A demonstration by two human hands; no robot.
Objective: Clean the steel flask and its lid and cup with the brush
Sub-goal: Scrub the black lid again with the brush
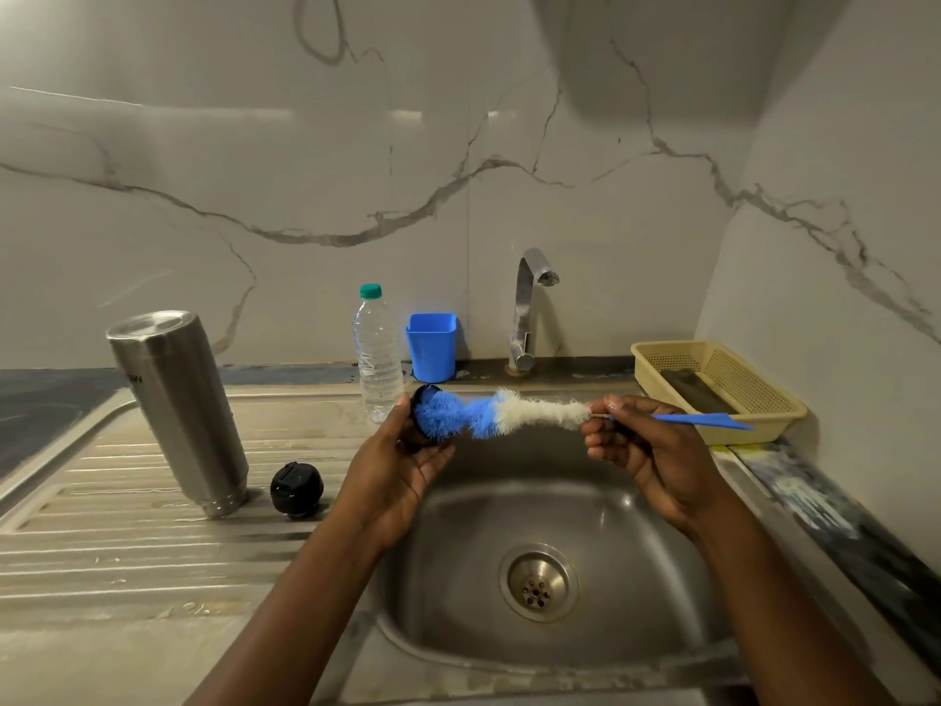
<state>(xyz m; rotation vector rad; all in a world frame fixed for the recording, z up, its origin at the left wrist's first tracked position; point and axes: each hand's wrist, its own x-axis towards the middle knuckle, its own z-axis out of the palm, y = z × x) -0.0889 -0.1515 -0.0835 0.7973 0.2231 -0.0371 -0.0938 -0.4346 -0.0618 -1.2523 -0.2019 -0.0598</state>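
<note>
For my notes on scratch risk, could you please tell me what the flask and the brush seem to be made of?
Flask: looks like brushed steel, with a dull grey sheen and soft reflections. Brush: fluffy blue and white bristles, probably synthetic, on a thin blue handle that looks like plastic.

Black cup (425, 400) in the left hand (402, 466) largely hidden behind blue brush (489, 412) bristles.

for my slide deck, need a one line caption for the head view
Left hand holds a small black cup while right hand scrubs it with a blue-and-white bristle brush.
</note>
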